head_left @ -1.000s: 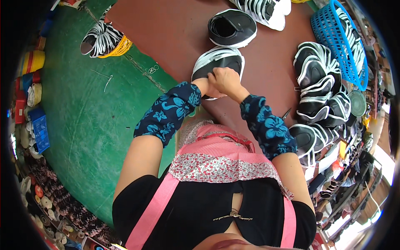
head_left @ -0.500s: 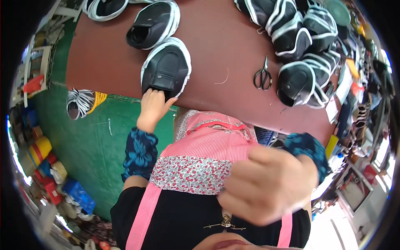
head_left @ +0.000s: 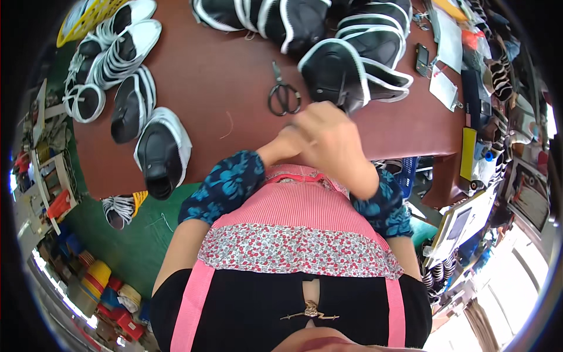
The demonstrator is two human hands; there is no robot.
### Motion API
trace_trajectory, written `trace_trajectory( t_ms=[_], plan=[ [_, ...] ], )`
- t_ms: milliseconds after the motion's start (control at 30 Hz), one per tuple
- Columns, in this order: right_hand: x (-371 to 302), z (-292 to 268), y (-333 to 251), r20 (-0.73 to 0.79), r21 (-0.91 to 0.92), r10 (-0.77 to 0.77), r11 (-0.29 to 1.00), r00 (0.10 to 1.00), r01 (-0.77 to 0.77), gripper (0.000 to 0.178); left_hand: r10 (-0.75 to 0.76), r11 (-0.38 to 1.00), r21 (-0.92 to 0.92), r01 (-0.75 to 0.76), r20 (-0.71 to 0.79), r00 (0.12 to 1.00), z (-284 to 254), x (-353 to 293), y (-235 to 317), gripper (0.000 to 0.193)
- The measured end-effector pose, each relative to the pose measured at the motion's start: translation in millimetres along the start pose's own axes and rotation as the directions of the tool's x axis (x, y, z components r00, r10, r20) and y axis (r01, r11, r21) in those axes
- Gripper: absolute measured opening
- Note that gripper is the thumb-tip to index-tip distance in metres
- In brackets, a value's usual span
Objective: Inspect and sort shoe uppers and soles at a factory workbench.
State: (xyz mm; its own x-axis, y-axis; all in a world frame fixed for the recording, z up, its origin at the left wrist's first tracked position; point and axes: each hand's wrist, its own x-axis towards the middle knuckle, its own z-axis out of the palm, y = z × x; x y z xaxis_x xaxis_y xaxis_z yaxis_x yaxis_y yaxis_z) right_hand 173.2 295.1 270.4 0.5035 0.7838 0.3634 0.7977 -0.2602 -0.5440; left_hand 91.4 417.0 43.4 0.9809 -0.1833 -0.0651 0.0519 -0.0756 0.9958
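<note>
Over the table's front edge my two hands meet. My right hand [head_left: 335,144] is curled closed and somewhat blurred; whatever its fingers hold, if anything, is hidden. My left hand [head_left: 284,145] reaches in from the left, its fingers mostly covered by the right. Just beyond them lies a black shoe upper [head_left: 333,69] with white edging, at the near end of a pile. Black-handled scissors [head_left: 284,98] rest on the table left of that upper. Another black-and-white shoe upper [head_left: 161,146] lies at the table's front left, apart from both hands.
The brown tabletop [head_left: 205,76] bears more shoe uppers [head_left: 375,35] at the back right and a row [head_left: 126,53] at the left. A loose thread [head_left: 229,126] lies between. A dark handheld device [head_left: 421,60] and papers [head_left: 448,47] are at the right. A yellow basket [head_left: 88,23] stands back left.
My left hand has let go of the shoe upper at the left and moved right to meet my right hand. The right hand has gone forward from my chest. The view has turned right.
</note>
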Motion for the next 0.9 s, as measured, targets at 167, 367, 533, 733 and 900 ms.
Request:
trace_trajectory(
  t_ms=[167,367,533,733,900],
  plan=[
    [-161,47,161,-0.141,0.118,0.749,0.662,0.647,-0.741,0.030,-0.584,0.610,-0.715,0.342,-0.113,0.804,33,49,-24,0.036],
    [-197,37,303,0.006,0.614,0.703,0.559,0.711,-0.558,0.028,-0.416,0.636,-0.763,0.112,-0.217,0.883,19,54,3,0.055],
    [-105,-21,302,0.161,0.569,0.637,0.564,0.754,-0.598,0.038,-0.354,0.896,-0.403,0.187,-0.392,0.849,31,30,18,0.060],
    [-2,5,317,-0.096,0.746,0.783,0.465,0.615,-0.476,0.044,0.222,0.876,0.480,-0.035,-0.339,0.914,43,26,56,0.032],
    [-2,-14,338,0.063,0.715,0.755,0.422,0.653,-0.557,0.047,0.427,0.618,0.783,-0.065,-0.265,0.865,9,81,53,0.043]
  ],
)
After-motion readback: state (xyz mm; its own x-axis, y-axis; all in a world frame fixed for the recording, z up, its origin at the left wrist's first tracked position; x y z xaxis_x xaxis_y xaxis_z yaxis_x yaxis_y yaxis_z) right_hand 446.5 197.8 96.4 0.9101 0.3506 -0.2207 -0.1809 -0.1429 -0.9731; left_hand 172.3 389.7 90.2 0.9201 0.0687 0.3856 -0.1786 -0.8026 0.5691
